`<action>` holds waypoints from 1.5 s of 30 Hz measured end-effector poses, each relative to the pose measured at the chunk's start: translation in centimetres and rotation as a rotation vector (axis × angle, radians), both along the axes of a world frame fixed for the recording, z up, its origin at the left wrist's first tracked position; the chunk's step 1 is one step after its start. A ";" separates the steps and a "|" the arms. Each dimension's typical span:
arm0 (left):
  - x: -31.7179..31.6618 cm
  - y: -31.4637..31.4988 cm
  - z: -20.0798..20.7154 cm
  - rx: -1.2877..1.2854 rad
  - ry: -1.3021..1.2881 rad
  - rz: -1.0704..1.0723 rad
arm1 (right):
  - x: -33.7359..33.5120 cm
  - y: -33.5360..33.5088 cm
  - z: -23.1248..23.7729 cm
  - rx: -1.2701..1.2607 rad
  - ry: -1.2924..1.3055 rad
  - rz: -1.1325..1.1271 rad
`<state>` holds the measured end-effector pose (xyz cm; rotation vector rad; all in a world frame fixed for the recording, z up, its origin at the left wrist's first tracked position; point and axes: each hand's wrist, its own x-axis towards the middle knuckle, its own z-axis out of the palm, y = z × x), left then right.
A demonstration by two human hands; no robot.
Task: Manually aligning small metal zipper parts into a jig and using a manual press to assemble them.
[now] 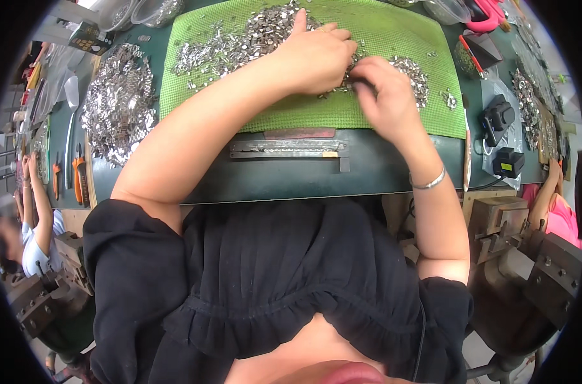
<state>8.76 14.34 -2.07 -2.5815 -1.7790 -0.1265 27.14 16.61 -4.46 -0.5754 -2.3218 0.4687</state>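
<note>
My left hand (pixel 320 59) reaches over the green mesh mat (pixel 291 118), back upward, at the right side of a large heap of small metal pieces (pixel 265 32). One finger stretches away across the heap, apart from the others, which bend to the right; some fingertips are hidden. Just right of it, my right hand (pixel 388 96) is curled, thumb and fingers drawn together and slightly blurred. Whatever lies between them is hidden. A smaller heap of metal pieces (pixel 419 86) is beside the right hand. In front of the mat lies a narrow metal channel (pixel 284 149) filled with a row of small pieces.
Left of the mat is a pile of shiny metal parts (pixel 118 102), with orange-handled pliers (pixel 80 179) nearby. Black devices (pixel 499 115) sit on the right. Plastic tubs (pixel 156 11) line the back. Other people work at both sides; a vise (pixel 496 227) stands below the table edge.
</note>
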 end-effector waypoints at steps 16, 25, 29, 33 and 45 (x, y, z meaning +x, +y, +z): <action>-0.9 -8.8 2.0 -0.076 -0.087 -0.214 | 3.5 -5.5 -0.1 -0.134 0.050 0.052; -2.3 -9.7 2.3 -0.122 -0.228 -0.176 | 2.6 -4.8 0.6 -0.104 0.065 -0.106; -1.1 -7.6 1.7 0.143 -0.274 -0.126 | 1.1 -4.2 0.7 -0.024 -0.061 -0.151; -0.5 -5.2 0.2 0.178 -0.140 -0.167 | 0.5 -4.2 0.2 0.045 -0.184 -0.217; -0.4 -4.9 0.2 0.285 -0.217 -0.374 | 1.3 -5.5 1.3 0.265 -0.465 -0.324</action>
